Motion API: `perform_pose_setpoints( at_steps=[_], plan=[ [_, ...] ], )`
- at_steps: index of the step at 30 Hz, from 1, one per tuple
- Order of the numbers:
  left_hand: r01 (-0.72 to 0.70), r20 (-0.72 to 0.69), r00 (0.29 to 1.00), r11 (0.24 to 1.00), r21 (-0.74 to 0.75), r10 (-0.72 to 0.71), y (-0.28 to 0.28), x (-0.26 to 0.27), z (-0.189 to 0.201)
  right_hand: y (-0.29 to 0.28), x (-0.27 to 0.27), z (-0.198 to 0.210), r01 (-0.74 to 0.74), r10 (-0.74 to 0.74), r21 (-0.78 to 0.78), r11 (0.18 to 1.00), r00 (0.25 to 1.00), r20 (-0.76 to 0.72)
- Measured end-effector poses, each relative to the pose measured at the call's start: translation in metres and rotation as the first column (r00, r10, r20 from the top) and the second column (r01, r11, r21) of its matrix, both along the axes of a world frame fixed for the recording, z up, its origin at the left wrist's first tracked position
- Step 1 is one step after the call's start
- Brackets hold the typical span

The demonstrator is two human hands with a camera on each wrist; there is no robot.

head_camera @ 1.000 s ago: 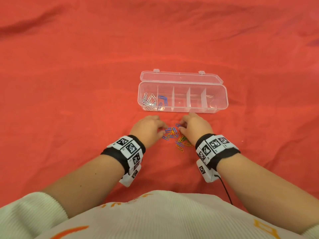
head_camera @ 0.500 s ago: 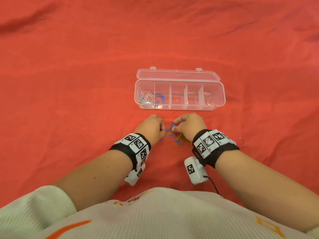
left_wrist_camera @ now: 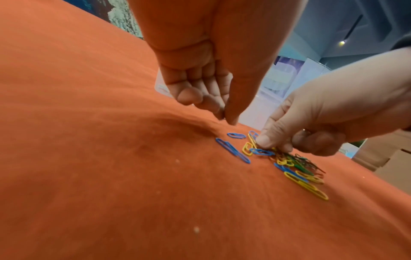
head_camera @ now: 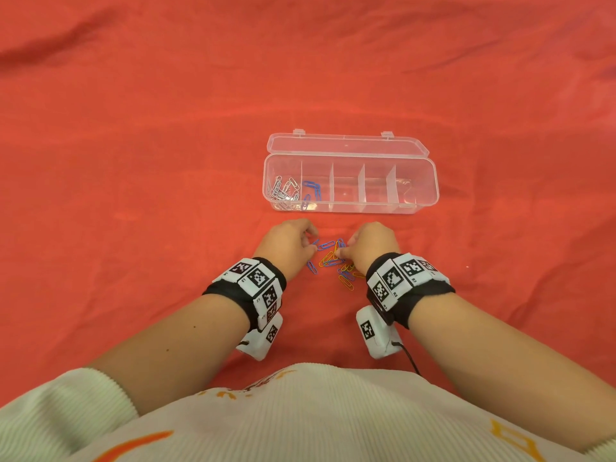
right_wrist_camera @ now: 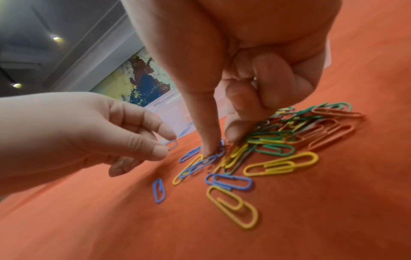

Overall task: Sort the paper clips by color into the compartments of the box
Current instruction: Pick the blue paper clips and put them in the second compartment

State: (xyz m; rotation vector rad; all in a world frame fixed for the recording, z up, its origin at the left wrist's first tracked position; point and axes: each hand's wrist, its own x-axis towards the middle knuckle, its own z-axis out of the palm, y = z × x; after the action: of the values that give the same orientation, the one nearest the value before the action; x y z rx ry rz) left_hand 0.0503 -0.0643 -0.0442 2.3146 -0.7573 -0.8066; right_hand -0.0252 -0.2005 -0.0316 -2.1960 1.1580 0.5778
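Note:
A clear compartment box [head_camera: 416,208] lies open beyond my hands. Its leftmost compartment holds silver clips [head_camera: 283,191], the one beside it blue clips [head_camera: 313,190]; the other three look empty. A mixed pile of blue, yellow, green and orange clips [head_camera: 336,261] [right_wrist_camera: 266,146] lies on the red cloth between my hands. My left hand [head_camera: 315,248] [right_wrist_camera: 166,146] pinches a small blue clip [right_wrist_camera: 172,144] between thumb and forefinger, just above the cloth. My right hand [head_camera: 341,251] [right_wrist_camera: 220,144] [left_wrist_camera: 269,146] has its fingers curled, thumb and forefinger pinching a blue clip [right_wrist_camera: 211,158] in the pile.
The red cloth [head_camera: 133,161] covers the whole surface, with soft folds at the back. A few blue clips [left_wrist_camera: 231,149] lie apart on the pile's left side. The box lid [head_camera: 346,145] stands open behind the box.
Both hands stay at the pile. They have drawn slightly apart, and a blue clip now shows at my left fingertips.

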Motion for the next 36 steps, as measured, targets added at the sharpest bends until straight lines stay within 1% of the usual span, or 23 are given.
perform_pose_setpoints(
  at_steps=[3,6,8,10,13,15,17,19,22,27,31,33,36],
  plan=[
    [0.055,0.008,0.998,0.998,-0.011,-0.055,0.0,-0.002,0.0,0.002,0.003,-0.004,-0.037,0.039,0.026,0.999,0.998,-0.056],
    [0.115,0.014,0.993,0.993,0.032,-0.115,-0.004,-0.003,-0.002,0.006,0.003,-0.006,-0.042,0.049,0.073,0.996,0.994,-0.101],
    [0.123,0.002,0.992,0.99,0.062,-0.123,-0.007,-0.005,-0.004,0.007,0.003,-0.005,-0.053,0.063,0.097,0.994,0.994,-0.093],
    [0.121,0.013,0.992,0.99,0.066,-0.122,-0.009,-0.007,-0.005,0.004,0.0,-0.001,-0.048,0.054,0.131,0.99,0.997,-0.049],
    [0.113,0.029,0.993,0.991,0.078,-0.115,-0.013,-0.009,-0.006,-0.003,-0.008,0.005,-0.01,-0.003,0.223,0.975,0.998,0.057],
    [0.12,0.021,0.992,0.988,0.101,-0.123,-0.015,-0.009,-0.004,-0.007,-0.013,0.005,0.05,-0.093,0.253,0.966,0.982,0.162],
    [0.14,0.019,0.989,0.982,0.124,-0.143,-0.017,-0.009,-0.003,-0.009,-0.015,0.005,0.136,-0.207,0.28,0.95,0.948,0.243],
    [0.145,0.019,0.989,0.98,0.137,-0.149,-0.016,-0.009,-0.002,-0.01,-0.017,0.005,0.148,-0.234,0.301,0.942,0.933,0.272],
    [0.109,0.037,0.993,0.986,0.123,-0.114,-0.011,-0.006,0.0,-0.013,-0.017,0.01,0.115,-0.236,0.364,0.924,0.922,0.306],
    [0.03,0.105,0.994,0.999,0.013,-0.032,-0.001,0.005,0.013,-0.011,-0.007,0.019,0.098,-0.319,0.513,0.853,0.875,0.364],
    [-0.034,0.156,0.987,0.997,-0.068,0.044,0.0,0.021,0.034,-0.012,0.008,0.027,0.106,-0.416,0.577,0.81,0.797,0.438],
    [-0.082,0.187,0.977,0.991,-0.107,0.101,-0.004,0.031,0.045,-0.013,0.017,0.031,0.091,-0.415,0.566,0.819,0.776,0.475],
    [-0.156,0.22,0.958,0.976,-0.149,0.187,-0.016,0.046,0.055,-0.017,0.034,0.034,0.081,-0.357,0.481,0.873,0.779,0.516]
  ],
)
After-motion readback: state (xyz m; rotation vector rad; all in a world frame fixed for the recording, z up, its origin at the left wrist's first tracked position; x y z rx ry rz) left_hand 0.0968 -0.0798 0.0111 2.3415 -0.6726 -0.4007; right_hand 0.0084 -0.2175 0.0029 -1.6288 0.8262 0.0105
